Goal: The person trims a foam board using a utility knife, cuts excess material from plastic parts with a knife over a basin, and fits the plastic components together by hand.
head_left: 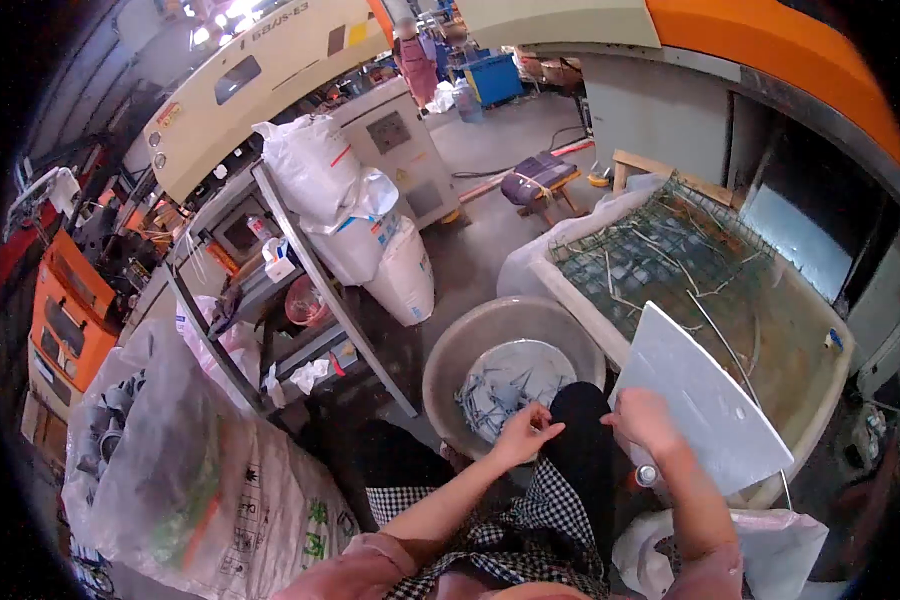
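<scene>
My left hand [526, 436] is over the near rim of a large round basin [441, 375], with its fingers drawn together in a pinch. Beside my dark-clothed knee [582, 410], my right hand [642, 418] is closed, thumb and fingers together, at the left edge of a white board [685, 385]. Whatever is in either hand is too small or hidden to make out. Thin grey-blue plastic pieces [500, 400] lie in a tangled heap in the basin. The board slants across the edge of a water tub [820, 400].
Green netting [660, 250] and pale strips lie in the tub. On the left are a large plastic sack [200, 490] with grey parts and a metal rack [315, 275]. White sacks [370, 245] are stacked behind it. A small can [646, 475] is below my right hand. A person [416, 65] stands far back.
</scene>
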A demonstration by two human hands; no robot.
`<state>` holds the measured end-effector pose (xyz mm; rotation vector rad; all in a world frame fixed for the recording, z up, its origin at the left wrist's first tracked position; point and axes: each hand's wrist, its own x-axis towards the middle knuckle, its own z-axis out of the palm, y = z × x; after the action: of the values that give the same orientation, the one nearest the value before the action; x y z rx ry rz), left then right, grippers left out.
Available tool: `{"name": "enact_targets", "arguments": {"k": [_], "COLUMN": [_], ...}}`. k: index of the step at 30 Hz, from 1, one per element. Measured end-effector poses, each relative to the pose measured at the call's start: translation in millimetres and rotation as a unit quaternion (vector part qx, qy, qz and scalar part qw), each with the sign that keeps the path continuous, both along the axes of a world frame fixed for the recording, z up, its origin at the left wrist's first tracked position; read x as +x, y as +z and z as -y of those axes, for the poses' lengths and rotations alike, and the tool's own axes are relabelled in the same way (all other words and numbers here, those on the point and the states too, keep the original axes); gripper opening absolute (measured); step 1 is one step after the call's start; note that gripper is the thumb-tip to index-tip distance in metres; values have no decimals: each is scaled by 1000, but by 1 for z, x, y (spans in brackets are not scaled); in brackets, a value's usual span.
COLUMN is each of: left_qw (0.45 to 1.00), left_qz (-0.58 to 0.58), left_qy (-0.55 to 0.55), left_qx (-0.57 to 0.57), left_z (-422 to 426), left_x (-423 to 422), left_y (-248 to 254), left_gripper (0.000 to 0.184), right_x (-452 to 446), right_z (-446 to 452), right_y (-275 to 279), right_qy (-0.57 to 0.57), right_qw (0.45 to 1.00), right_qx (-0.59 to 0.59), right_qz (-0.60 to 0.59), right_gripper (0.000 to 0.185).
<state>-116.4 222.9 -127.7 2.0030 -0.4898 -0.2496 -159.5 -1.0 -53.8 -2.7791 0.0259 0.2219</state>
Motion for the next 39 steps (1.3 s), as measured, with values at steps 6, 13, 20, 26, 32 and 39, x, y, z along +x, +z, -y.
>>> {"name": "enact_targets", "arguments": {"k": [6, 13, 20, 26, 32, 39], "left_qw": [997, 998, 998, 989, 921, 588], "left_qz": [-42, 35, 37, -74, -254, -270], "left_qy": [-49, -47, -38, -127, -291, -761], "left_qx": [-42, 5, 18, 15, -52, 43], "left_z": [3, 3, 2, -3, -26, -25], "left_x": [11, 10, 9, 13, 15, -71], "left_y": [-11, -1, 16, 23, 50, 56], "left_gripper": [21, 20, 27, 26, 20, 16], "right_x": [-15, -12, -16, -21, -49, -130], "right_z": [-1, 2, -9, -8, -3, -32], "right_y": [-30, -76, -41, -40, 2, 28], "right_qy": [-35, -86, -94, -111, 9, 395], "right_qw": [994, 960, 967, 927, 877, 821], "right_qx": [90, 259, 236, 352, 467, 321], "right_qz": [-46, -56, 8, -60, -109, -258], "right_gripper": [32, 29, 23, 27, 19, 14]}}
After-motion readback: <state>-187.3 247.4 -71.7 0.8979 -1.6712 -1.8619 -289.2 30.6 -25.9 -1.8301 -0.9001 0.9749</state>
